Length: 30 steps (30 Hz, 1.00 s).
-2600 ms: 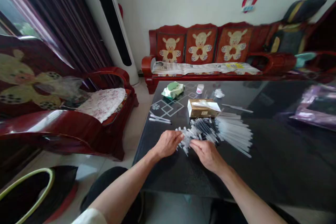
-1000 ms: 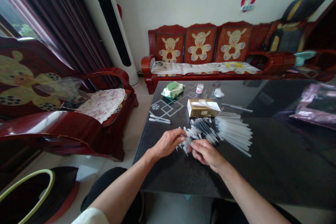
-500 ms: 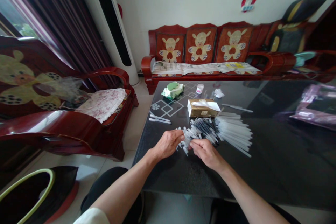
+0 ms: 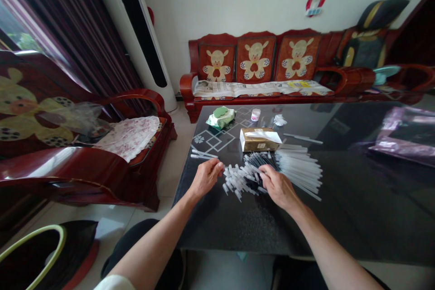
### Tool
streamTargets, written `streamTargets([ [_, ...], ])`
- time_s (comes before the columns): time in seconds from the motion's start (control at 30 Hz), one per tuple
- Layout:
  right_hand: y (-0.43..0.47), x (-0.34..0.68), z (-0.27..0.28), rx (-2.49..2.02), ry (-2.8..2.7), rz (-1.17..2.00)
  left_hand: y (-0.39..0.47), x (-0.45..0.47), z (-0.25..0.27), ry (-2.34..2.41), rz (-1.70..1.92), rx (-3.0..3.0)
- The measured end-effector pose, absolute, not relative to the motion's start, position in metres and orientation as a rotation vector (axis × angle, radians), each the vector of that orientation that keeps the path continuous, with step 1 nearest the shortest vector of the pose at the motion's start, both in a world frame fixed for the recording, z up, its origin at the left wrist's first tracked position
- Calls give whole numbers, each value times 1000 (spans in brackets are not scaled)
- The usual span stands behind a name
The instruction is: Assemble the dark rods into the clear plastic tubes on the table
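Left of a heap of short whitish pen caps (image 4: 237, 182), my left hand (image 4: 206, 176) has its thumb and fingers pinched together; whatever is between them is too small to make out. My right hand (image 4: 277, 186) is closed in a pinch over the right side of the heap, beside dark, thin pen refills (image 4: 260, 160). Its fingers hide what they grip. To the right of the refills, many long translucent pen barrels (image 4: 301, 167) lie fanned out. A few whitish pens (image 4: 204, 154) rest on the table beyond my left hand.
On the dark glossy table (image 4: 346, 217) a tissue box (image 4: 260, 140) stands behind the refills. Farther back are a green wipes pack (image 4: 221, 118), a small white tub (image 4: 255, 114) and crumpled tissue (image 4: 280, 120). Purple plastic packaging (image 4: 408, 138) lies at right.
My hands have moved apart: the left goes leftward off the caps, the right shifts right toward the refills and barrels. The view has shifted slightly.
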State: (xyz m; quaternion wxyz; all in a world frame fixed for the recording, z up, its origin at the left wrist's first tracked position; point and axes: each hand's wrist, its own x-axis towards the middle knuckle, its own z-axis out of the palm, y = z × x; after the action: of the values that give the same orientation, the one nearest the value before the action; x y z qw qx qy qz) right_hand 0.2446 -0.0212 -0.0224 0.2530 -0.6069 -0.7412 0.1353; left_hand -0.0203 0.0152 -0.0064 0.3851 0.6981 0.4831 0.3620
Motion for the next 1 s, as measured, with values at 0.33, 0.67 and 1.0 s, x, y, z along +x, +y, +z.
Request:
streamTargets([
  [0.33, 24, 358, -37, -1704, -1791, -439, 5, -9, -13, 1190, 842, 1845],
  [0.67, 27, 371, -61, -1816, -1930, -569, 2, -7, -15, 1179, 819, 1848],
  [1.0, 30, 375, -70, -1816, -1896, -598, 0, -6, -16, 1147, 817, 1857],
])
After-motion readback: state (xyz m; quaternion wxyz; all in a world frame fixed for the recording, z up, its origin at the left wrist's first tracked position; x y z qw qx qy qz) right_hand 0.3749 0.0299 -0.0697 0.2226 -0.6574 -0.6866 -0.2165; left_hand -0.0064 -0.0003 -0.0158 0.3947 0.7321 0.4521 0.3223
